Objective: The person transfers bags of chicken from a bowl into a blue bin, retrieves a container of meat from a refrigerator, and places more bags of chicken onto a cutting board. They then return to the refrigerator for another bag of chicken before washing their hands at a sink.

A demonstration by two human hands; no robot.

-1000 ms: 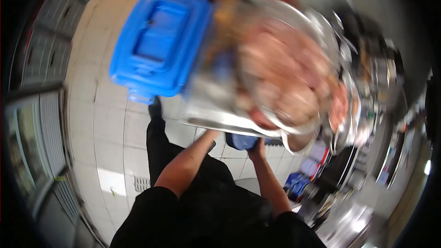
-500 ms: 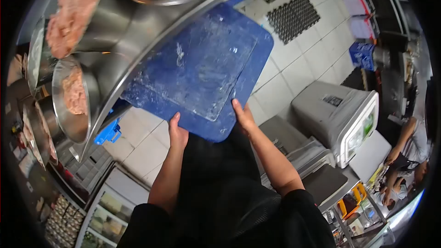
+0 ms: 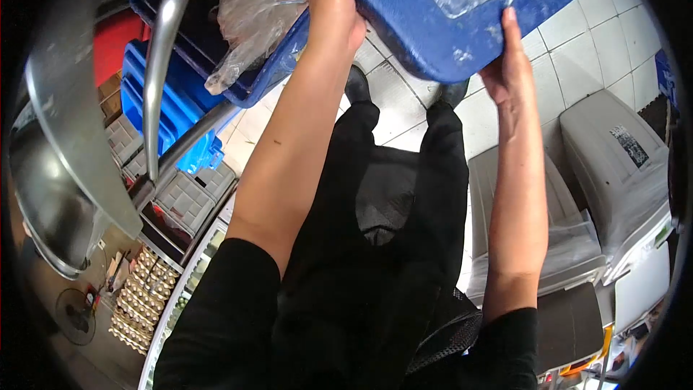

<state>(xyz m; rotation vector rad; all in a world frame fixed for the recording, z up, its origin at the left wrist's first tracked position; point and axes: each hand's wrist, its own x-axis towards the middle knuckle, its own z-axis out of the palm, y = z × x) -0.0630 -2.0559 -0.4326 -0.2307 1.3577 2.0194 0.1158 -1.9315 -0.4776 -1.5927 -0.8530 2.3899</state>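
Clearly, left hand (image 3: 338, 3) and right hand (image 3: 510, 65) clamp a blue lid (image 3: 447, 29) toward one o'clock; a tub (image 3: 271, 77) at eleven holds a plastic bag (image 3: 256, 18).

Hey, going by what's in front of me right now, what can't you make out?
All in the head view:
Dark blue lid: far side cut off by the top edge.
Left hand: partly cut off by the top edge; its grip is unclear.
Right hand: most fingers hidden behind the lid.
Plastic bag: contents obscured by its crumpled folds.
Label on the grey bin: print too small.
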